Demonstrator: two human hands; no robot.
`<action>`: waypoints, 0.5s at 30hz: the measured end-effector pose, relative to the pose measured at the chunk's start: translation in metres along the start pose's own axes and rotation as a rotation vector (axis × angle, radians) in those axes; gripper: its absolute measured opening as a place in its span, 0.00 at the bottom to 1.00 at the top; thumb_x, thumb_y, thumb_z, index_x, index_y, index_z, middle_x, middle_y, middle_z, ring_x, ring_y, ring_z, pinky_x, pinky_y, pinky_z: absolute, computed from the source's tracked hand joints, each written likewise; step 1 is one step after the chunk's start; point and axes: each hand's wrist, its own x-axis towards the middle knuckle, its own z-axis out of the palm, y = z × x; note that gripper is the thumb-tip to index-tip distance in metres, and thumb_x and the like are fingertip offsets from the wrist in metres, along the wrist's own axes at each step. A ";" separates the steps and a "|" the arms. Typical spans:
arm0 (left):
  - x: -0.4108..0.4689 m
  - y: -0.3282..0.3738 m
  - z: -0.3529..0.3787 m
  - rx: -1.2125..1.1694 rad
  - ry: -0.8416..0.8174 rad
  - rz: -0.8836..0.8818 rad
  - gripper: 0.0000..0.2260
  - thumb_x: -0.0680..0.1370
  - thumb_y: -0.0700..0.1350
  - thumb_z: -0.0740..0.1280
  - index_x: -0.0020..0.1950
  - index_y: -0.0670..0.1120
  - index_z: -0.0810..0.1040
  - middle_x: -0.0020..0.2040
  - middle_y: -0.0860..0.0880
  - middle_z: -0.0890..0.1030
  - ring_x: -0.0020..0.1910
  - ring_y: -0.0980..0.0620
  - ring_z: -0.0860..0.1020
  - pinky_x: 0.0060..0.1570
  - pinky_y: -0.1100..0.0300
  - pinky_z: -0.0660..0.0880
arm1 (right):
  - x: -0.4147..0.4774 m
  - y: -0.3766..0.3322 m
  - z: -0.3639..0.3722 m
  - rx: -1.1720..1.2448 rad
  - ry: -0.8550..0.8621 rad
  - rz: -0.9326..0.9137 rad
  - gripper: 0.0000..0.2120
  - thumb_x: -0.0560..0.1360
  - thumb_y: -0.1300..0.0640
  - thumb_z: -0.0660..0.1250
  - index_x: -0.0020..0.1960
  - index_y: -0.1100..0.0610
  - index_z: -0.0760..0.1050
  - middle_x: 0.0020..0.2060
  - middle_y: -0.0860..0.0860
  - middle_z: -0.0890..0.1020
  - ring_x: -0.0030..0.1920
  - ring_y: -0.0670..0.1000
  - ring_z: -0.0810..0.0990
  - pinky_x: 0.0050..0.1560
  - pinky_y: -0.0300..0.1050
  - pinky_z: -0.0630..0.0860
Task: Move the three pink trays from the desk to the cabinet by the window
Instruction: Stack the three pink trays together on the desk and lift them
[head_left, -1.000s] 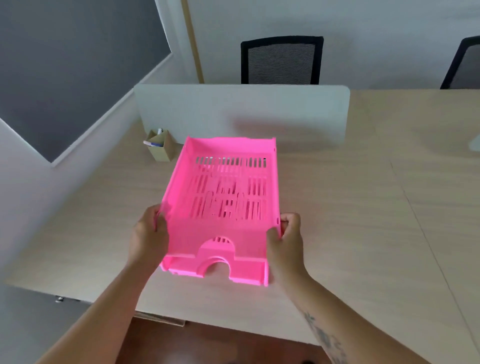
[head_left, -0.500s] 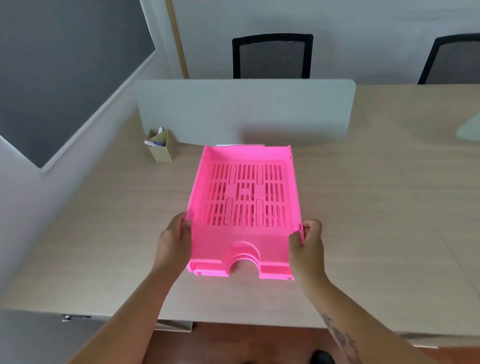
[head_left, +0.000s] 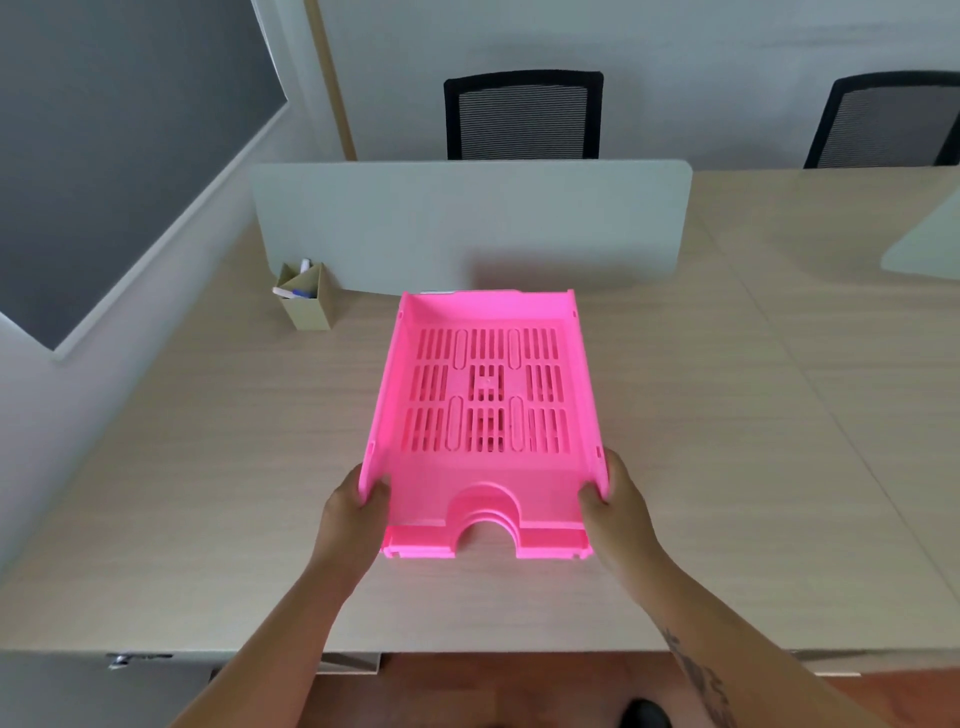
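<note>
A stack of pink trays (head_left: 485, 415) with slotted bottoms sits level over the middle of the wooden desk (head_left: 208, 457); through the front cut-out I see further pink edges nested below the top one, but not how many. My left hand (head_left: 356, 512) grips the stack's left wall near the front corner. My right hand (head_left: 615, 506) grips the right wall at the matching spot. Whether the stack rests on the desk or hovers just above it is unclear.
A grey divider panel (head_left: 467, 223) stands across the desk behind the trays. A small cardboard pen holder (head_left: 306, 301) sits to the left by the panel. Two black mesh chairs (head_left: 522, 117) stand beyond. A dark board (head_left: 104, 145) covers the left wall.
The tilted trays have come level and lower, toward the desk and slightly right. Both hands kept their grip on the side walls.
</note>
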 end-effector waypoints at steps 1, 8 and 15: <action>-0.002 -0.003 0.002 -0.019 0.005 -0.014 0.12 0.81 0.39 0.57 0.57 0.45 0.79 0.43 0.42 0.84 0.42 0.44 0.83 0.33 0.55 0.81 | -0.003 0.004 0.002 0.003 -0.006 0.010 0.22 0.82 0.63 0.55 0.75 0.53 0.62 0.54 0.53 0.80 0.51 0.56 0.82 0.50 0.59 0.82; -0.001 -0.009 0.006 -0.144 -0.007 -0.022 0.11 0.81 0.39 0.59 0.58 0.53 0.75 0.49 0.41 0.84 0.48 0.40 0.83 0.42 0.46 0.84 | 0.002 0.015 0.010 0.103 0.056 0.035 0.21 0.82 0.58 0.58 0.74 0.53 0.65 0.53 0.53 0.81 0.51 0.55 0.82 0.53 0.59 0.81; -0.005 -0.020 0.016 -0.325 -0.003 -0.119 0.16 0.83 0.48 0.61 0.69 0.46 0.72 0.52 0.43 0.83 0.50 0.45 0.82 0.37 0.62 0.79 | -0.001 0.021 0.018 0.225 0.083 0.094 0.18 0.83 0.52 0.58 0.72 0.52 0.68 0.45 0.47 0.81 0.46 0.53 0.82 0.41 0.44 0.80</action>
